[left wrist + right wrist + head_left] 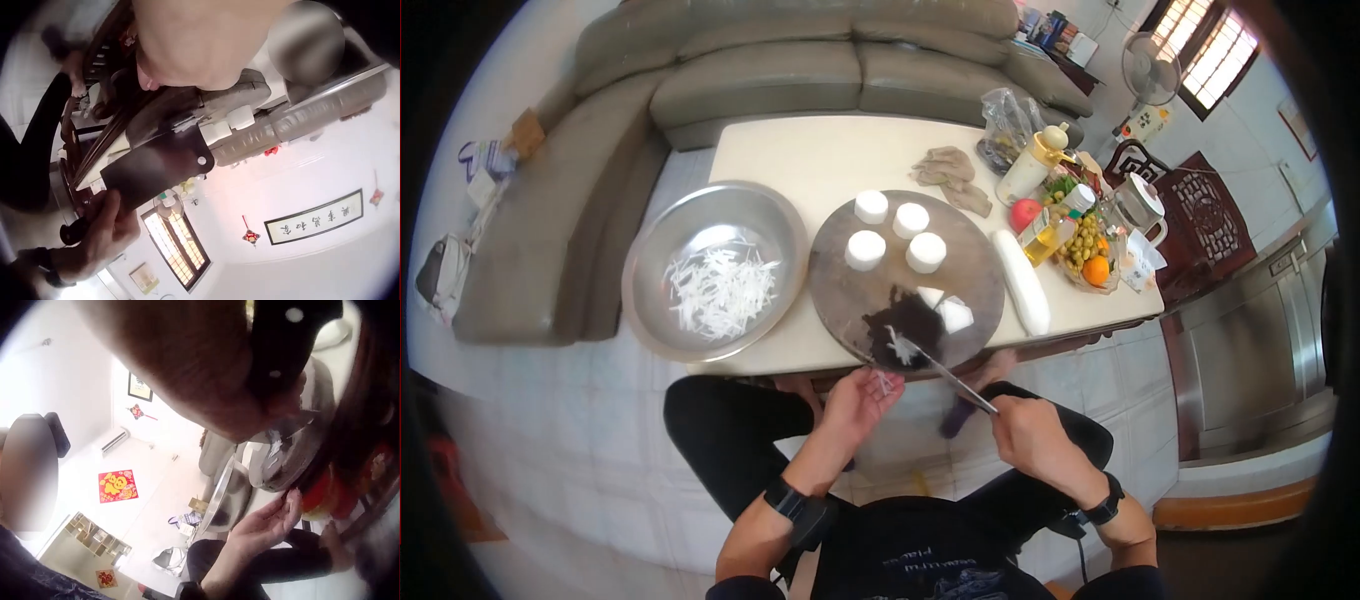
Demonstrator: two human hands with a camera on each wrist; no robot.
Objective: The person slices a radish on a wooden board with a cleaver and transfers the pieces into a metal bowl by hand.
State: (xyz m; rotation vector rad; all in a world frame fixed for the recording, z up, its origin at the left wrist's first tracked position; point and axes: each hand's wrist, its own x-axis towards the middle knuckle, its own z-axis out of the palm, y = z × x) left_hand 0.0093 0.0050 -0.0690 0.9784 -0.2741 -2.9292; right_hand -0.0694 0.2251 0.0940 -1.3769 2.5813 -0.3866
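Pale tabletop; left hand palm-up; right hand around cleaver.

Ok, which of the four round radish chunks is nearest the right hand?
The front-right chunk: it sits closest to the right hand; the others are farther left or farther back.

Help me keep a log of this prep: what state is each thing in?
Left hand: open, palm up, a few shreds on it
Right hand: gripping
Cleaver: held by its handle
Metal basin: partly filled with cut strips
Four white chunks: cut, on the board
Long white vegetable: looks whole
Oil bottle: capped, partly full
Cloth: crumpled
Fan: running or off, can't tell
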